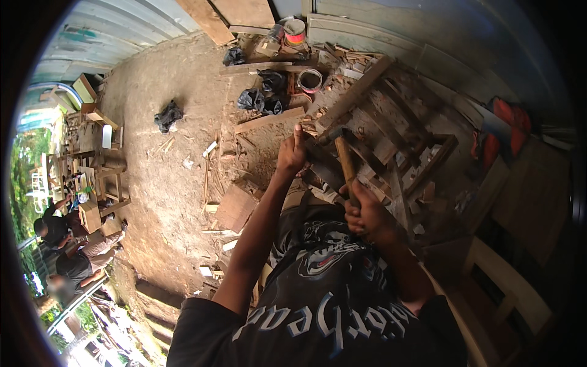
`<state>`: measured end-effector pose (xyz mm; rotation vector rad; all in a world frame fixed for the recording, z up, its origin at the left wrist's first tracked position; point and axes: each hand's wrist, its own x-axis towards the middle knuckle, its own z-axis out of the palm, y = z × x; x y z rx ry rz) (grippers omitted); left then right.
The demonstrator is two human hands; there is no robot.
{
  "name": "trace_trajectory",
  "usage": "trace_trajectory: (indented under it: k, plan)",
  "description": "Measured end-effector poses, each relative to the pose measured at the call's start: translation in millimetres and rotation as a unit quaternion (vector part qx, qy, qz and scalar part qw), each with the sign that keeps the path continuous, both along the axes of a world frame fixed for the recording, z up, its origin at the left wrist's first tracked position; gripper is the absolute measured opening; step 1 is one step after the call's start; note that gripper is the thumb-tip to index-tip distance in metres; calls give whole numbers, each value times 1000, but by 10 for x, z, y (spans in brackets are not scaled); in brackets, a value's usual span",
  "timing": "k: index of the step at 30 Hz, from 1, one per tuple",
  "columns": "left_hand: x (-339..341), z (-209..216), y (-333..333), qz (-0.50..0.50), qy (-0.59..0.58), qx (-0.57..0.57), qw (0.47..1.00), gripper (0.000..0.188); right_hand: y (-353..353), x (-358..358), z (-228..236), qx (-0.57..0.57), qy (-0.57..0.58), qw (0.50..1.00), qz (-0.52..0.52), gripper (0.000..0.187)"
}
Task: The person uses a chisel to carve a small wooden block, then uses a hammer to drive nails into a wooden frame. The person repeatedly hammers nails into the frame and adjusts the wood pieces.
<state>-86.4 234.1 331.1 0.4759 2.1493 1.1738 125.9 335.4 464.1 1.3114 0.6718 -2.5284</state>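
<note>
My right hand (369,211) is wrapped around the wooden handle of a hammer (347,164), whose dark metal head points away from me. Just beyond the hammer head lies a dark wooden frame (391,125) with several slats and rails. My left hand (291,151) is closed at the end of a dark wooden board (324,164), thumb sticking up. Its other fingers are partly hidden against the wood. The board lies in front of my body, close to the hammer head, and in shadow I cannot tell whether the two touch.
Black plastic bags (264,101), an open tin (310,80), a red-banded bucket (295,32) and wood scraps lie ahead. A loose plywood piece (237,208) is on the dirt floor. Two people sit at far left near a wooden bench (113,189). A red-orange item (510,125) hangs right.
</note>
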Motion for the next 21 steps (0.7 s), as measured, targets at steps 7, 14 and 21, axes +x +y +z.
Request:
trace_trajectory:
  k: [7, 14, 21]
  plan:
    - [67, -52, -22, -24, 122, -42, 991, 77, 178, -166, 29, 143, 13, 979, -144, 49]
    - [77, -210, -72, -31, 143, -3, 989, 49, 215, -120, 105, 135, 44, 976, -167, 52]
    - [154, -255, -80, -9, 239, -24, 971, 69, 285, -136, 143, 30, -33, 998, -32, 48]
